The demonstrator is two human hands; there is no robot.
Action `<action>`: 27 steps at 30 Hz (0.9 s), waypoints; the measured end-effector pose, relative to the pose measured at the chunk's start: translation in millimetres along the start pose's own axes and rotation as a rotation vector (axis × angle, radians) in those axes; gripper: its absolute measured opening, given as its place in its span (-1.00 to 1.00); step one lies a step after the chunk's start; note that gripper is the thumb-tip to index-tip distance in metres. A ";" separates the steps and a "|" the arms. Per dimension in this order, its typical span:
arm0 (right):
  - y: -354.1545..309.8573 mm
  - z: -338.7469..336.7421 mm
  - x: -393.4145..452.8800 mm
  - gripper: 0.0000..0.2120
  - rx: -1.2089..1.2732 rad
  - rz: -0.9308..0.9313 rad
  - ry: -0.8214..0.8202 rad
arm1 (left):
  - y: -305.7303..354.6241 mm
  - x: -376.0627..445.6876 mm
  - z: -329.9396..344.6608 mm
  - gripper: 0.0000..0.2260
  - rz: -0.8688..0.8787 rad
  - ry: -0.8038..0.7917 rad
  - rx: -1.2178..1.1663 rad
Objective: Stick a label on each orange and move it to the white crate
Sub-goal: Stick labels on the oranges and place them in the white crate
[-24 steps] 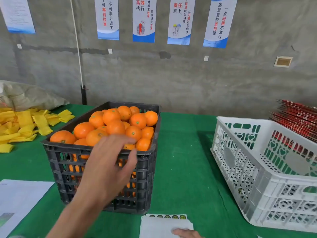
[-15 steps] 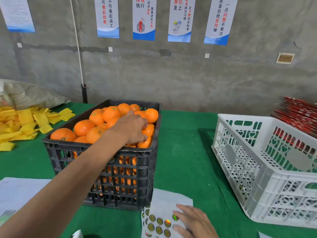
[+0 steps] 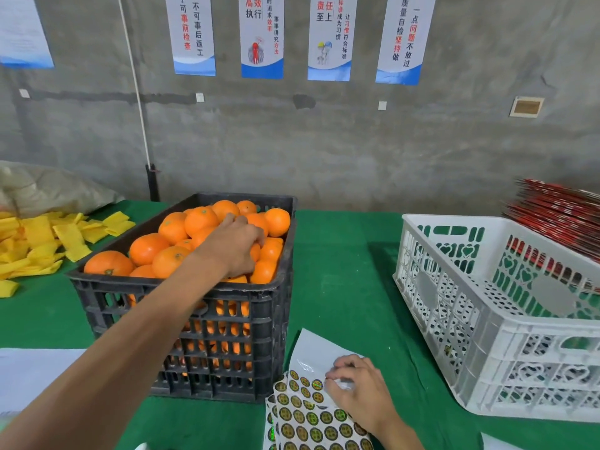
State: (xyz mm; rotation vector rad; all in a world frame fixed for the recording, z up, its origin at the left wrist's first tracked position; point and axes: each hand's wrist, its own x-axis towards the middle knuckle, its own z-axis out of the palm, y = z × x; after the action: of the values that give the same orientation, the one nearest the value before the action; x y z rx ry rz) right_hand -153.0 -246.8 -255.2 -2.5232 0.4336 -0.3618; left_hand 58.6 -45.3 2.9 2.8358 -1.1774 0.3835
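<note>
Along the far left of the green-covered worktop (image 3: 341, 287) lies a heap of yellow foam sleeves (image 3: 39, 245), with a pale sack (image 3: 48, 190) slumped behind them against the rough grey concrete wall (image 3: 357, 141). A white sheet of paper (image 3: 29, 375) sits at the near left edge. Next comes a black crate (image 3: 276, 319), piled high with oranges (image 3: 146, 248); the person's left hand (image 3: 233, 245) reaches into it from the near side, its fingers curled down over an orange near the middle of the pile, though the fruit under the palm is mostly hidden. A white cord (image 3: 136, 92) runs down the wall behind the crate, and above it hangs a row of blue-and-white posters (image 3: 261, 37) with Chinese text. Just in front of the black crate, at the near edge, a label sheet (image 3: 311, 417) covered in round gold-and-green stickers lies with its upper corner curled up; the right hand (image 3: 363, 391) rests on it, fingertips bunched together and pinching at the sheet beside one of the stickers. Further right, well apart from the black crate, stands the white crate (image 3: 487, 336), with only green cloth showing through its perforated walls. Behind it, at the far right, lies a stack of red flat packaging (image 3: 558, 216), and a small plate (image 3: 526, 107) is fixed on the wall above.
</note>
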 end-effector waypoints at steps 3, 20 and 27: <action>-1.9 3.6 0.8 -0.81 0.040 0.016 0.009 | 1.2 -6.1 -3.9 -0.38 0.009 0.148 -0.117; -9.7 -9.8 0.7 -0.79 0.199 0.178 0.056 | 174.8 -66.2 122.0 -0.53 0.151 0.425 -0.786; 22.5 -2.4 -13.8 -0.45 -0.110 0.019 -0.012 | 160.4 -75.9 226.2 -0.60 -0.522 0.053 -1.386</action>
State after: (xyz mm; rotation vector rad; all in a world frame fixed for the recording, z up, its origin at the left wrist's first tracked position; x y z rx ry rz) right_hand -171.6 -260.6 -268.0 -2.6245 0.4842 -0.3239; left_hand -58.4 -137.7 -242.9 1.7110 -0.3208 -0.3024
